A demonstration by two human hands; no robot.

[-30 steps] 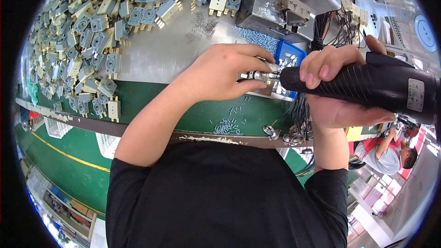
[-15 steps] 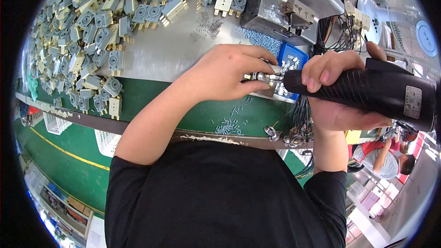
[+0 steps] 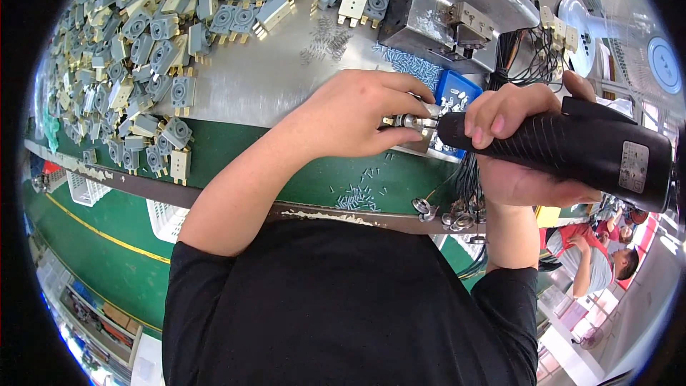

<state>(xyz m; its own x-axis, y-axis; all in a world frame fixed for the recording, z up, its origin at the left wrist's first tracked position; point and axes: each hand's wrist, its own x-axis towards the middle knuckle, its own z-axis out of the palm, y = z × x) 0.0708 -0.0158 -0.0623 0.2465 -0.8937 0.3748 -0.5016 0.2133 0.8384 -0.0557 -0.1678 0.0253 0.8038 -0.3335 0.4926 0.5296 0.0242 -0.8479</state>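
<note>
Metal part [image 3: 408, 121] lies between pinching left fingers [image 3: 400, 104]; right fingers [image 3: 491, 116] wrap black driver [image 3: 572, 147]

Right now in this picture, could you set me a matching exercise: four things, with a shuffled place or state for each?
1. Black handheld tool
2. Blue tray
3. Gray-and-cream parts
4. Small metal piece

A. Heaped at the picture's upper left
B. At the fingertips of the left hand
C. Gripped by the right hand
D. Containing small pale parts

Pairs: 1-C, 2-D, 3-A, 4-B
</note>
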